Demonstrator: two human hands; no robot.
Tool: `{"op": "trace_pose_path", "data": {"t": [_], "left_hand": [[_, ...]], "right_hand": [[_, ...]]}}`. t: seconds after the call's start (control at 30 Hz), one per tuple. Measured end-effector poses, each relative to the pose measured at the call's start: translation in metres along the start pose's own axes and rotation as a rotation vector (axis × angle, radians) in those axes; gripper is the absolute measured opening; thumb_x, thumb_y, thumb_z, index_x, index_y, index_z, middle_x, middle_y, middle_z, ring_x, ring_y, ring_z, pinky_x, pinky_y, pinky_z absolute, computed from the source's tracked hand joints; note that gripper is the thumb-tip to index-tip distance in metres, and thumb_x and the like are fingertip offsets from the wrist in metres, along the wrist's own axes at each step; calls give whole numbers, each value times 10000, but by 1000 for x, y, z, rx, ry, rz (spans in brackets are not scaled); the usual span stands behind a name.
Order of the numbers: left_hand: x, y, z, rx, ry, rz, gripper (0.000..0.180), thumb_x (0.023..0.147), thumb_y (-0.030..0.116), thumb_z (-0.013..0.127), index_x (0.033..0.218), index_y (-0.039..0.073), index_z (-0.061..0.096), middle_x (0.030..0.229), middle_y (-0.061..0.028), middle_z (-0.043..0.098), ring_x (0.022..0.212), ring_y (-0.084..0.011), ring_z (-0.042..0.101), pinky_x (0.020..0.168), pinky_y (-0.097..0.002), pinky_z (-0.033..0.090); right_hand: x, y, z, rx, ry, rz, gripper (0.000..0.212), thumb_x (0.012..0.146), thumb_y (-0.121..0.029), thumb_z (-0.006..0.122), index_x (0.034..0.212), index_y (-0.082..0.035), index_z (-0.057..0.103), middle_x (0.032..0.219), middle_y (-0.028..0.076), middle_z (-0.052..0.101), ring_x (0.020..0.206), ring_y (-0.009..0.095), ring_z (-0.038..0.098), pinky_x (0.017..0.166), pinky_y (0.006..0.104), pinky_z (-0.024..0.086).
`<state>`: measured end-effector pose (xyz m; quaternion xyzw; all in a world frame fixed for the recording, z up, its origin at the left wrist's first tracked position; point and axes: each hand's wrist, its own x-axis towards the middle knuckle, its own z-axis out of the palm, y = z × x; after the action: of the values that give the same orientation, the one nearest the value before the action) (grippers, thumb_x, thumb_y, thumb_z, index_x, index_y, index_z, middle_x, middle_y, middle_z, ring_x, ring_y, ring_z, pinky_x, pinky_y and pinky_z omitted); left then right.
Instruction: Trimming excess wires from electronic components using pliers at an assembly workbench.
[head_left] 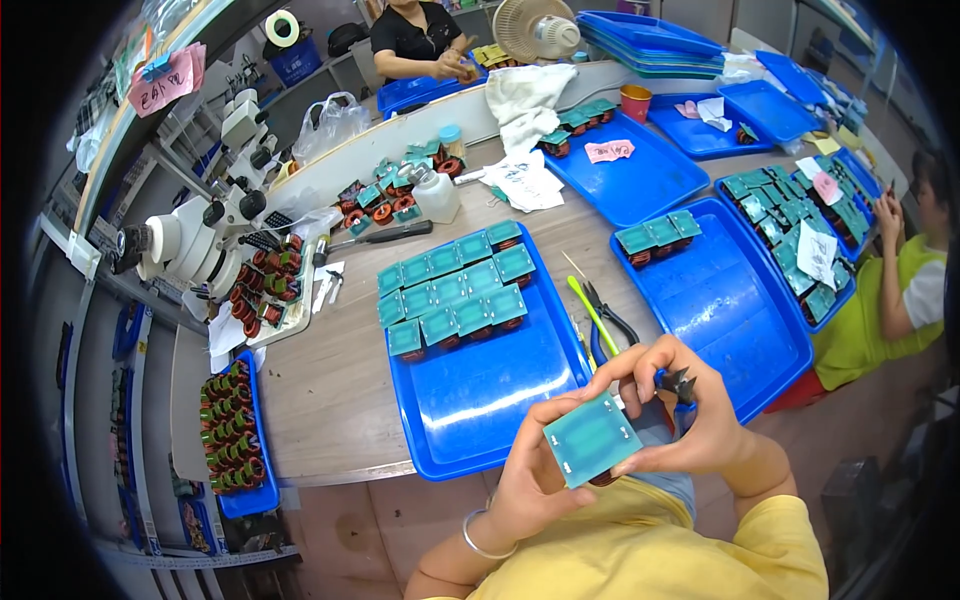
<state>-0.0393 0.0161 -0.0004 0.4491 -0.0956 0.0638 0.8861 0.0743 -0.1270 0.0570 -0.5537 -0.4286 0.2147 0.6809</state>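
Observation:
A green circuit board (592, 438), tilted with its flat face up, is held over the front edge of the bench. My left hand (528, 468) is closed round its left side, thumb and fingers on the edges. My right hand (708, 432) steadies the board's right side with the thumb, while small cutting pliers (680, 388) are tucked in its curled fingers. A bit of reddish coil shows under the board. Just beyond my hands lies a blue tray (470, 405), its far half filled with rows of similar boards (450, 290) on coils.
Black-jawed pliers (612, 318) and a yellow-green tool (590, 305) lie between the trays. Another blue tray (735, 310) holds several boards. A microscope (185, 240) stands left, near a narrow coil tray (262, 500). Co-workers sit at the right (880, 300) and far side (415, 45).

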Motion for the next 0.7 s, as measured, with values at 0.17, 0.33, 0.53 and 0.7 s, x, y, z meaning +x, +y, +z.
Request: {"op": "trace_pose_path", "data": {"t": [0.17,0.33,0.53,0.7], "left_hand": [[0,6,5,218,97,-5,658,757,115,703,1284,-5,329,1253,-111,392,1117,-212,457,942,-345,404],[2,18,18,-137,222,-192,693,804,249,659,1320,-30,289,1220,-152,454,1002,-231,519,876,-342,431],[3,14,13,-172,274,-153,634,793,221,659,1290,-20,348,1130,-158,523,770,-204,522,727,-292,434],[2,14,8,84,236,-150,636,721,175,718,1241,5,394,1068,-140,546,797,-184,529,732,-282,438]], "right_hand": [[-1,2,-1,-252,28,-106,518,635,-177,813,944,-36,422,995,137,593,818,143,566,703,270,463],[-5,3,-8,-304,216,-84,458,748,-387,647,912,7,481,928,168,599,788,182,593,725,284,470],[-15,-5,-18,-689,87,-109,283,684,-137,508,896,47,539,871,170,578,770,272,594,736,312,471],[-13,-5,-17,-892,-78,-238,326,773,-295,610,901,0,556,834,117,548,778,287,558,729,349,452]]}}
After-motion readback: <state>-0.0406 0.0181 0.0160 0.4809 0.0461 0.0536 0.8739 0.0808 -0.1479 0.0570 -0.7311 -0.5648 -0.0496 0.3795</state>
